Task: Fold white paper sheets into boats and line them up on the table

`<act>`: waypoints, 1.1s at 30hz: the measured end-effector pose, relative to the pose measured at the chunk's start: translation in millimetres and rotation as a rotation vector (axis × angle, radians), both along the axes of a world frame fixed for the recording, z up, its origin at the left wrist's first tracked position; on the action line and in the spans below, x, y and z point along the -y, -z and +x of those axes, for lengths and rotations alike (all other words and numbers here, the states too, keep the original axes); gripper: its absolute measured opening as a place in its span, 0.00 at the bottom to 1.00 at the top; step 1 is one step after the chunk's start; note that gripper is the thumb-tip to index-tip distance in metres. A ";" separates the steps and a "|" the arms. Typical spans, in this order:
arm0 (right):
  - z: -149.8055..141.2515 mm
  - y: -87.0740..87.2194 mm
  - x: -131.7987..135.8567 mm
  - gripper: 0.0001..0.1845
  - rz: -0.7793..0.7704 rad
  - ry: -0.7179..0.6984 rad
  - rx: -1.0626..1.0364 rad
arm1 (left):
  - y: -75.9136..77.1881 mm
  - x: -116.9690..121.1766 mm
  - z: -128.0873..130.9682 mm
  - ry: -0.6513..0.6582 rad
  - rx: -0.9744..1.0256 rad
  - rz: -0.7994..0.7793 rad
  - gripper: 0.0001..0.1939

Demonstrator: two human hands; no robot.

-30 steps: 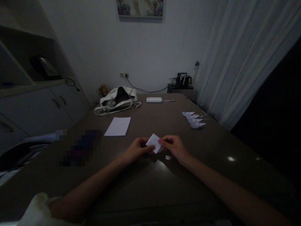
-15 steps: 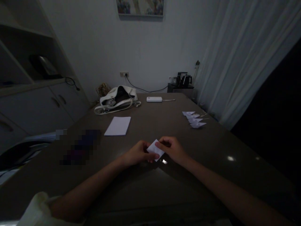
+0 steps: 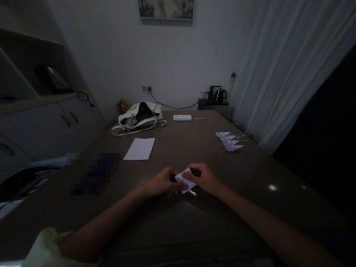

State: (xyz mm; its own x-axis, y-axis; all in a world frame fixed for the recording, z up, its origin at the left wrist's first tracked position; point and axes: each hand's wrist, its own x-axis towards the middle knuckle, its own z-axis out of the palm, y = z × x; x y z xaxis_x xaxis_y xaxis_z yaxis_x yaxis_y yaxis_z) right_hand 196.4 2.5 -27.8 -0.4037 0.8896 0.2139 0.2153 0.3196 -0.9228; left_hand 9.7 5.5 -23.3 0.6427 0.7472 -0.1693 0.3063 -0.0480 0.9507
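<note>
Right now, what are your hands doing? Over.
Left hand and right hand both pinching the small white paper. Paper low over the table. Nothing in the way.

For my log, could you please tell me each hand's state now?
Left hand: closed on the folded paper.
Right hand: closed on the same paper.

you have four folded paper boats right of the paper stack, one bag, one power bank behind it.

White handbag, power bank, paper pad, kettle beyond table.
</note>
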 end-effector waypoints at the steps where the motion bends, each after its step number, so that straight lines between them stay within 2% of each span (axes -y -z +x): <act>1: -0.2 0.7 0.0 0.15 0.005 0.001 0.017 | -0.2 0.2 0.1 0.000 -0.003 -0.001 0.14; 7: 1.3 5.7 -3.7 0.19 -0.034 0.060 -0.078 | -0.9 -0.6 0.8 -0.022 0.067 -0.017 0.14; 15: 2.5 2.2 -3.9 0.24 0.019 0.132 -0.074 | -3.4 2.1 3.9 -0.070 0.104 -0.040 0.18; 18: 1.2 4.2 -4.0 0.23 -0.107 0.145 -0.155 | -3.3 2.4 3.6 -0.164 0.136 -0.017 0.21; 21: 0.3 6.2 -4.8 0.26 -0.190 0.071 -0.133 | -3.8 1.0 1.8 -0.302 0.158 0.025 0.21; 24: 1.1 7.5 -6.5 0.27 -0.128 0.061 -0.055 | -3.9 -1.3 1.2 -0.365 0.152 0.042 0.22; 29: 3.8 6.6 -5.4 0.25 0.038 0.047 0.008 | -5.5 -2.5 3.5 -0.354 0.145 0.067 0.24; 33: 2.4 3.0 -0.7 0.24 -0.027 0.023 -0.038 | -8.8 -0.1 2.5 -0.327 0.157 0.104 0.26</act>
